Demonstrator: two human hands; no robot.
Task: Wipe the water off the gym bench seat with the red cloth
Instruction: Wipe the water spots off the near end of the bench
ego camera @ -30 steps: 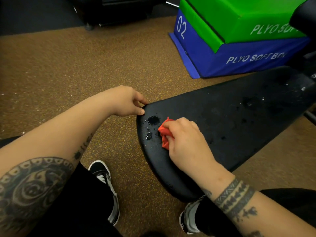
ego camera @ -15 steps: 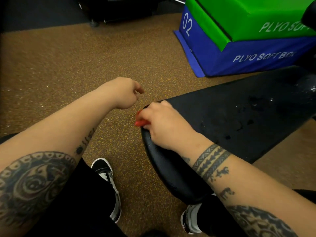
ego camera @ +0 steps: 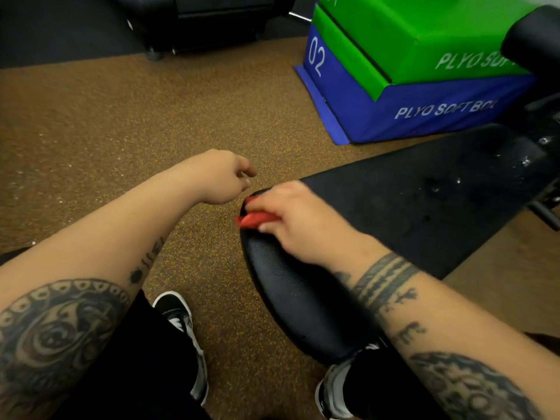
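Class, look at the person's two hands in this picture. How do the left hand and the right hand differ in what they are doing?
The right hand presses the red cloth on the near end of the bench seat; the left hand holds nothing. The right hand rests on the seat; the left hand hovers over the floor, beside the seat. Both are bare, with tattooed forearms.

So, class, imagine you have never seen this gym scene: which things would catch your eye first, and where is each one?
First, the red cloth, pinched in the right hand at the near-left edge of the black bench seat. Next, the green box stacked on the blue box, upper right on the floor. The left hand hangs loosely closed beside the seat's tip.
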